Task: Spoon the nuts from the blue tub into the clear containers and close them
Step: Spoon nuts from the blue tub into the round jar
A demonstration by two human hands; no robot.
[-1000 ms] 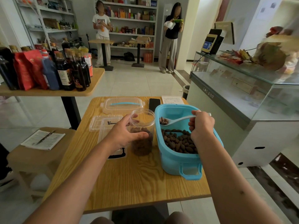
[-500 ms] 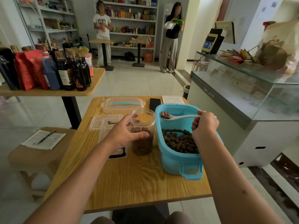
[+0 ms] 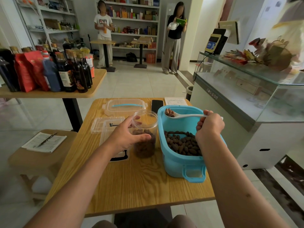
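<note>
Wooden bench (image 3: 131, 178) standing on tiled shop floor (image 3: 131, 83), left hand (image 3: 125, 139) fingers gripping open jar (image 3: 144, 134), right hand (image 3: 209, 127) fingers clenching loaded spoon (image 3: 181, 115) over blue tub (image 3: 177, 162), nuts (image 3: 181, 143) lying inside, shelves (image 3: 131, 22) behind.

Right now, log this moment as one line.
left hand grips jar | right hand holds loaded spoon over tub | jar unlidded

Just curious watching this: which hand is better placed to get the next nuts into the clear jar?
The right hand. It already grips the white spoon, loaded with nuts, over the blue tub beside the jar. The left hand is busy holding the jar.
</note>
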